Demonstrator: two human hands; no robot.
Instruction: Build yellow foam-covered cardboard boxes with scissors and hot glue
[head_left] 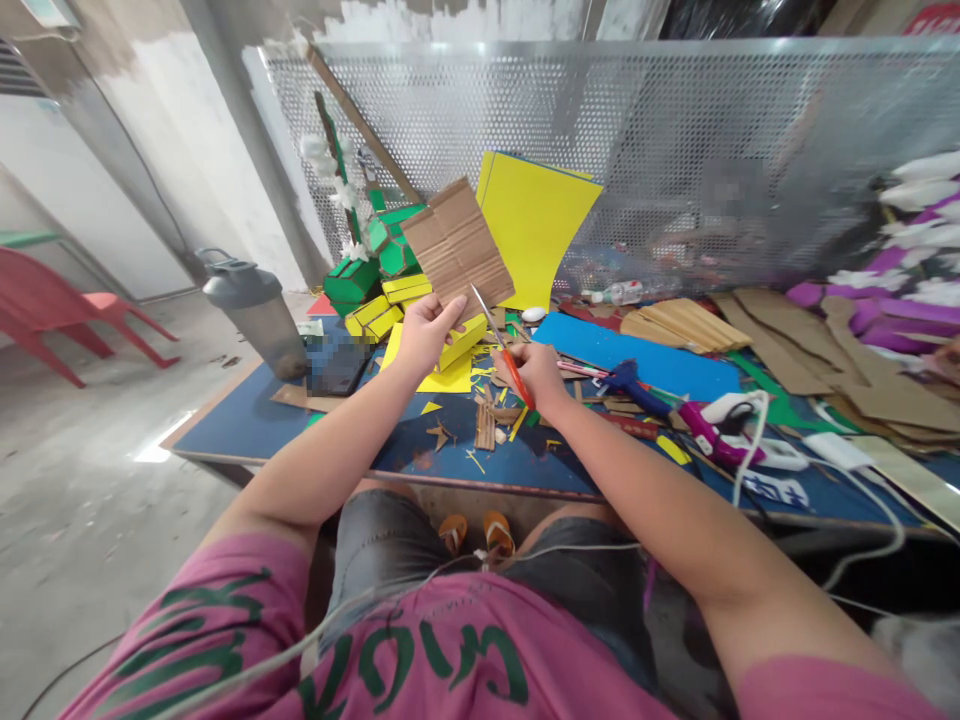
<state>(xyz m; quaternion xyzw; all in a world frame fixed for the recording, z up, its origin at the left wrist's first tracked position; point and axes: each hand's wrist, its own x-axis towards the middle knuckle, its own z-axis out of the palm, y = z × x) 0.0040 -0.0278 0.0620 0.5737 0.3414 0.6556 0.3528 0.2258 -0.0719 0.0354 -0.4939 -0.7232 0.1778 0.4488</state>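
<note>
My left hand (426, 338) pinches the lower edge of a square piece of brown corrugated cardboard (459, 243), lifted above the table. In my right hand (538, 372) is a pair of scissors (516, 378) with orange handles, its blades pointing up at the cardboard's lower edge. Whether the blades touch the cardboard I cannot tell. Below my hands lie yellow paper (450, 378) and cardboard scraps (487, 420). Yellow folded boxes (375, 318) and green box shapes (352, 285) stand just beyond my left hand.
A grey shaker bottle (259, 315) and a dark phone-like slab (337, 365) are at the left. Yellow sheets (532, 225) lean against the perforated metal panel (660, 130). To the right lie a blue sheet (637, 355), a glue gun (637, 390), cables and cardboard pieces (802, 335).
</note>
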